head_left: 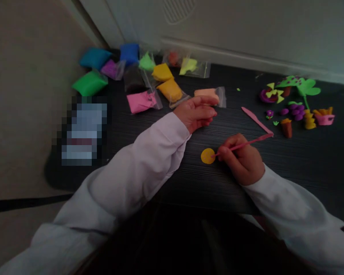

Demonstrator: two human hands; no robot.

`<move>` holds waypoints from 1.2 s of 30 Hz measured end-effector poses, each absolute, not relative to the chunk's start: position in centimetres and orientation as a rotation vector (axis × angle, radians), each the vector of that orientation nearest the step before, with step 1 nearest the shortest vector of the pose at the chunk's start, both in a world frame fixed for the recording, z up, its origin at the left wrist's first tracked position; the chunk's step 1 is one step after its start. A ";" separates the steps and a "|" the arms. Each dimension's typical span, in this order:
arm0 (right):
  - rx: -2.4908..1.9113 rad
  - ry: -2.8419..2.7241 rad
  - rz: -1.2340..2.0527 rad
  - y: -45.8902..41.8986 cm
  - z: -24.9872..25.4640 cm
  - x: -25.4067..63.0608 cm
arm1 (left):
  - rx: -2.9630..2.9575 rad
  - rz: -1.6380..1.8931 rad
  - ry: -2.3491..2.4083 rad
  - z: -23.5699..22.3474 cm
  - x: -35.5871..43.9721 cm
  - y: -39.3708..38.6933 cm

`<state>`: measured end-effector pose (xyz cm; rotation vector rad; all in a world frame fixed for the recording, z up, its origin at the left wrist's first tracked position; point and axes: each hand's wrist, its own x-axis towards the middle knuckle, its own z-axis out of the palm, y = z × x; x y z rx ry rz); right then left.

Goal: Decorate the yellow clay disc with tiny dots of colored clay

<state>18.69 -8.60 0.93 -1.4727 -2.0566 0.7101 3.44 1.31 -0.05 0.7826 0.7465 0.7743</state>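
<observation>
Pink, slender stick-like tool (253,141) is pinched in the right hand (242,160), tip at a flat, round yellow disc (206,156), that hand's nine o'clock. Left hand (197,112), loosely open, apparently unladen, lies at the disc's twelve o'clock.

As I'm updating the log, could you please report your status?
Right hand gripping pink modelling tool, tip at yellow clay disc. Left hand open near bagged peach clay. No obstruction seen.

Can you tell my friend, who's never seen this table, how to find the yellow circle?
Start at the black table, then find the right hand holding a thin pink tool. The yellow circle is at that tool's tip. It's a flat, round piece lying right on the tabletop, unlike the puffy yellow packets farther back.
</observation>
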 end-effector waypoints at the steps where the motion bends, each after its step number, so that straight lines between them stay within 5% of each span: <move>1: -1.476 -2.079 0.636 -8.6 0.9 18.6 | 0.780 0.781 0.755 0.1 3.5 1.3; 7: -1.473 -2.137 0.358 -8.6 1.1 17.8 | 0.748 0.786 0.710 0.2 3.7 1.4; 36: -1.408 -2.280 0.277 -8.7 1.0 17.5 | 0.834 0.777 0.663 0.1 3.7 1.4</move>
